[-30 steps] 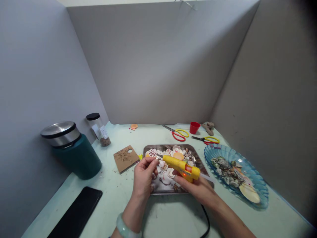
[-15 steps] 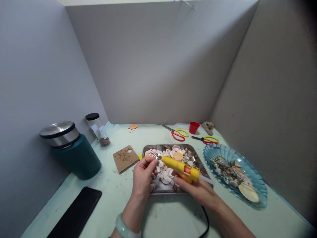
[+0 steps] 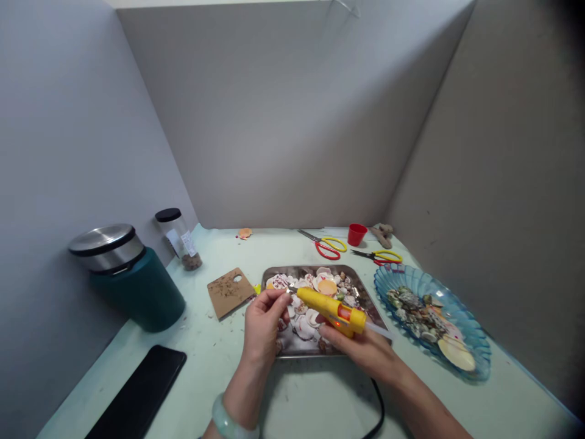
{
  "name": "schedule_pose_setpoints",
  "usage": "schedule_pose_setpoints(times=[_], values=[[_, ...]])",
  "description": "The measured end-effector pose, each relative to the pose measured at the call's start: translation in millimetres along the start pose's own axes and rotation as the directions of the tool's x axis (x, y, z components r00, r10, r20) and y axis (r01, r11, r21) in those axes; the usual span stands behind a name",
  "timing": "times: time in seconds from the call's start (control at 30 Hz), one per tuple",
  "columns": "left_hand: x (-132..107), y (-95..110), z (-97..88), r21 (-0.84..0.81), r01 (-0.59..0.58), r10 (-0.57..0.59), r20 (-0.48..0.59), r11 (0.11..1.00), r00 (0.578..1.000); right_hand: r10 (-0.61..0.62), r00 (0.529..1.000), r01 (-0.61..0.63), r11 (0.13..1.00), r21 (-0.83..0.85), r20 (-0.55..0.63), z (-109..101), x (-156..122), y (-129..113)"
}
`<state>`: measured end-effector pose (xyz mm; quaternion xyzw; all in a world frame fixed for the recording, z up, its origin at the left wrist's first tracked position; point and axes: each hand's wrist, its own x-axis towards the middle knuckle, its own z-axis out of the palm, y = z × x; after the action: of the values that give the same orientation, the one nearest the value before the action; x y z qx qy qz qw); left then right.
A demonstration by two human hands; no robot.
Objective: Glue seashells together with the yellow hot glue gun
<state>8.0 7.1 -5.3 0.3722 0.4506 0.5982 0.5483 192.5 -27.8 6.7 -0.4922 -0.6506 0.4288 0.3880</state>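
Observation:
My right hand (image 3: pixel 361 350) grips a yellow glue gun (image 3: pixel 331 308) with a lit orange lamp, its nozzle pointing left. My left hand (image 3: pixel 262 323) is closed in a pinch right at the nozzle tip, holding something too small to make out. Both hands hover over a metal tray (image 3: pixel 365 302) filled with several white and orange shells. The gun's black cord (image 3: pixel 377 408) runs down toward me.
A blue glass dish (image 3: pixel 475 356) of shells lies at the right. Two pairs of yellow-and-red scissors (image 3: pixel 329 247) and a red cup (image 3: pixel 356 234) lie behind the tray. At the left are a brown card (image 3: pixel 228 291), a teal canister (image 3: pixel 132 283), a jar (image 3: pixel 178 238) and a black phone (image 3: pixel 137 393).
Hardly anything differs: the view has shifted slightly, and both hands stay together at the glue gun's nozzle over the tray.

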Motion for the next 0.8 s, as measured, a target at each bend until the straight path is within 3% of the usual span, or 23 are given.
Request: schedule_pose_setpoints(times=[0.17, 0.33, 0.47, 0.57, 0.67, 0.73, 0.8], values=[[1.1, -1.1, -0.4, -0.004, -0.002, 0.002, 0.007, 1.0, 1.0, 0.035, 0.997, -0.037, 0.999, -0.028, -0.063, 0.3, -1.4, 1.5], [1.4, -0.7, 0.2, -0.014, 0.001, -0.001, 0.004, 1.0, 1.0, 0.016, 0.999, -0.018, 0.998, -0.055, -0.041, 1.3, -1.2, 2.3], [0.4, 0.1, 0.6, -0.014, 0.002, -0.002, -0.007, 1.0, 1.0, -0.055, 0.992, 0.031, 0.979, -0.201, -0.115, -13.9, 1.4, 2.7], [-0.1, 0.5, 1.0, -0.023, 0.011, -0.011, -0.007, 1.0, 1.0, -0.144, 0.987, 0.093, 0.862, -0.499, -0.065, -32.5, 3.0, 5.4], [0.1, 0.4, 1.3, -0.036, 0.017, -0.017, -0.016, 0.999, 1.0, -0.088, 0.996, 0.031, 0.634, -0.773, -0.033, -47.5, 4.1, 8.9], [0.2, 0.5, 1.5, -0.05, 0.018, -0.019, -0.018, 0.999, 1.0, -0.03, 1.0, 0.018, 0.517, -0.856, 0.003, -54.8, 4.9, 9.4], [0.1, 0.9, 1.8, -0.061, 0.016, -0.017, -0.018, 0.998, 1.0, 0.007, 0.998, 0.047, 0.456, -0.889, 0.056, -60.4, 5.9, 6.3]])
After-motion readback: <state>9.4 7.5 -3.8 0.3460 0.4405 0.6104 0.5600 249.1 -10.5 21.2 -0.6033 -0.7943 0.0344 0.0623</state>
